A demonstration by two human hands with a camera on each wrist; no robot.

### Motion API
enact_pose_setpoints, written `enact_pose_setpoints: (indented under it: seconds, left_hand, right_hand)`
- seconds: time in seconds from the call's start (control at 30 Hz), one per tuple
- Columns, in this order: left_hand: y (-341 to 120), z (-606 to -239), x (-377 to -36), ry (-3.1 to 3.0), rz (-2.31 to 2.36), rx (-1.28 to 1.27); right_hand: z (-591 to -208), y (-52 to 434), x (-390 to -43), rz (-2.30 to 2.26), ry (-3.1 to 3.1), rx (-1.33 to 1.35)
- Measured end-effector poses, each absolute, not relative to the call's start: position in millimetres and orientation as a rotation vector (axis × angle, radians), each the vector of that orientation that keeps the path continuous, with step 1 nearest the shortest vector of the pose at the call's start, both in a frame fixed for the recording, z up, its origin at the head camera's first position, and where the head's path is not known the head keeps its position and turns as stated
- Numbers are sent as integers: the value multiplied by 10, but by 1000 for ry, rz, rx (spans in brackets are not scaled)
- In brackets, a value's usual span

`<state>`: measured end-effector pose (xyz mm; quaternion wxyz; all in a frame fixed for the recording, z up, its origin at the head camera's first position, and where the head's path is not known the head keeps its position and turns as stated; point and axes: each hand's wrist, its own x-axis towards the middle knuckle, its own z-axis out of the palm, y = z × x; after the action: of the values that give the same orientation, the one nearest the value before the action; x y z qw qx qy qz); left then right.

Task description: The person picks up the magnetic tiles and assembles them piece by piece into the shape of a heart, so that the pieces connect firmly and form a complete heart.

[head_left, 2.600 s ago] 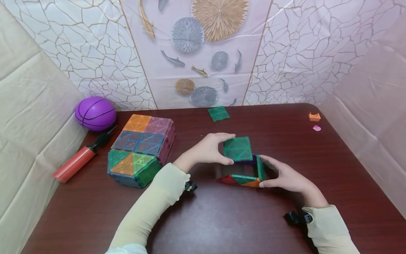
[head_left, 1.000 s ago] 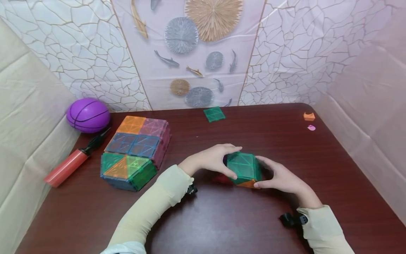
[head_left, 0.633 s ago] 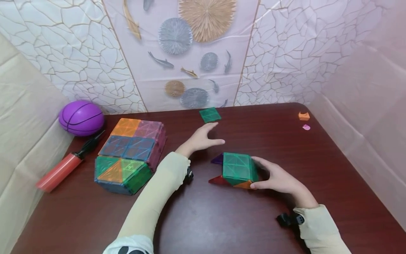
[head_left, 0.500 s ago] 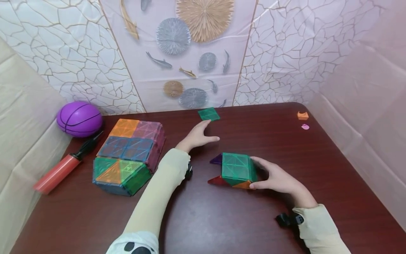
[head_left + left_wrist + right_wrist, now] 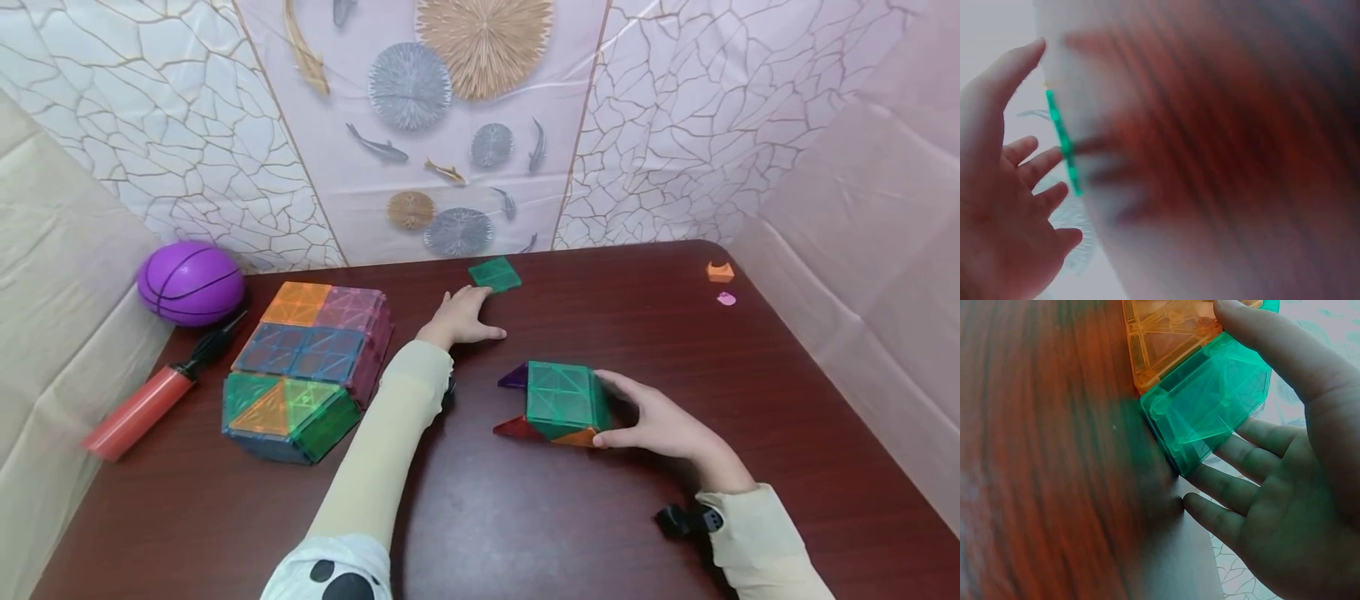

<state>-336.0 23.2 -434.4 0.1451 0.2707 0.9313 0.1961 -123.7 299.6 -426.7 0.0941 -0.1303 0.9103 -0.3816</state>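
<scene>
My right hand (image 5: 663, 421) holds the right end of a small box of magnetic tiles (image 5: 558, 393). Its thumb is on the front orange triangle tile (image 5: 1172, 337), and its fingers reach behind the green end tile (image 5: 1210, 394). A green square tile covers the top. Toward the left, a purple tile (image 5: 514, 377) and a red tile (image 5: 519, 428) stick out past that cover. My left hand (image 5: 461, 317), fingers spread, reaches toward the back, its fingertips at the near edge of a loose green square tile (image 5: 495, 274) lying flat. In the left wrist view that tile appears edge-on beside the fingers.
On the left stands a larger magnetic tile block (image 5: 307, 350) in several colours. Beside it lie a red hand pump (image 5: 142, 412) and a purple ball (image 5: 191, 283). An orange piece (image 5: 720, 272) and a pink piece (image 5: 726, 298) lie at the back right corner.
My left hand laid a green square tile on top of the small box, let go, and moved back and left to the loose green tile. My right hand kept its hold on the box.
</scene>
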Motion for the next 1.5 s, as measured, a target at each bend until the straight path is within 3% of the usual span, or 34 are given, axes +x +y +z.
enact_pose_setpoints:
  seconds: [0.43,1.03,1.5]
  left_hand:
    - [-81,-4110,-2921,2640,497,896]
    - [89,-4364,-3231,2616,766,778]
    - [-252,-4250,-2772,2580,901,840]
  right_hand:
    - [-4277,2999,-1261,-1143,2691,-399]
    - [-4278,2999,-1248,-1160,2686,-398]
    - [-4302,2997,-1270,-1139,2700,-418]
